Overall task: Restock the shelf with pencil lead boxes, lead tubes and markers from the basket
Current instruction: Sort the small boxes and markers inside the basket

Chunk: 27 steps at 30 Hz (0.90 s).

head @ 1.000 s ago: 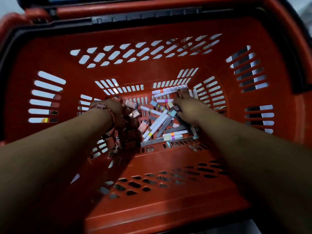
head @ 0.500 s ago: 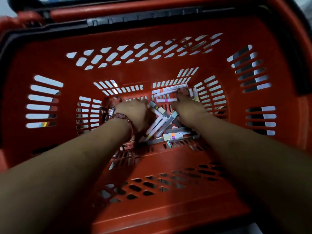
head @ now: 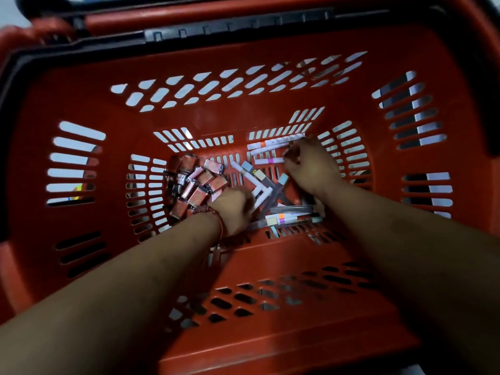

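Both hands deep in the red slotted plastic basket (head: 230,115)!

The left hand (head: 235,209) is knuckles-up beside glossy little rectangular lead boxes (head: 200,182), its fingers down on slim grey lead tubes (head: 292,209). The right hand (head: 311,166) curls at the ends of round white markers (head: 276,143) by the far wall. Is either grip pinching anything? Cannot tell.

Dim and shadowed throughout. Pale grey floor (head: 9,16) in slivers at the upper left corner, the upper right corner and the lower right edge. Same pale tone bright through openings low down. Small yellow-and-blue patch (head: 76,189) far left, too small to identify.
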Each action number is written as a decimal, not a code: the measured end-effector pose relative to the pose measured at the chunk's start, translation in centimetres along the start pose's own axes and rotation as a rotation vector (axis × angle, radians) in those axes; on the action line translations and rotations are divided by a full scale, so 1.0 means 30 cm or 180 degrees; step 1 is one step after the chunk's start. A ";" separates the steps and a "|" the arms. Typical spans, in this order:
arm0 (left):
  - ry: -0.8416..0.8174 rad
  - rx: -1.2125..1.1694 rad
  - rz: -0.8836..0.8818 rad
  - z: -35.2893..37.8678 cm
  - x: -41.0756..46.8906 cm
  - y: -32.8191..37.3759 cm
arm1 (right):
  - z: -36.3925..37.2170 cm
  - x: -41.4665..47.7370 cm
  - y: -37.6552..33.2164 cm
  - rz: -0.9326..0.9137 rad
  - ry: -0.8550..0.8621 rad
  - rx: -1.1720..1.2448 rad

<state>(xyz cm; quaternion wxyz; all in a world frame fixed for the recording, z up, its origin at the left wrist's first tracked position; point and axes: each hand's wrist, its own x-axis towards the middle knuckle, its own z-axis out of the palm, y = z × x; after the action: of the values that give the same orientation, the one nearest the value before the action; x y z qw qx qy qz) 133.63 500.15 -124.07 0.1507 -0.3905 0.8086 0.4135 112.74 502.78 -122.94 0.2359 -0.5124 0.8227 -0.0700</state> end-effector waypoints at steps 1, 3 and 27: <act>-0.0048 0.0042 0.0061 0.000 0.001 -0.006 | -0.009 0.006 -0.006 0.0014 0.0185 0.0228; -0.0109 0.0029 0.0039 -0.011 0.003 -0.016 | -0.026 0.014 -0.037 0.0128 0.0256 0.0773; 0.0956 0.1100 -0.1213 -0.306 -0.076 -0.196 | -0.028 0.055 0.035 -0.0107 -0.0614 -0.0377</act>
<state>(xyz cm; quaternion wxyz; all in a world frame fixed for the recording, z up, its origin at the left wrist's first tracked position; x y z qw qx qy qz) 140.27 492.00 -120.39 0.1685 -0.5607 0.7924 0.1716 110.92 501.72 -123.10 0.2821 -0.5435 0.7902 0.0243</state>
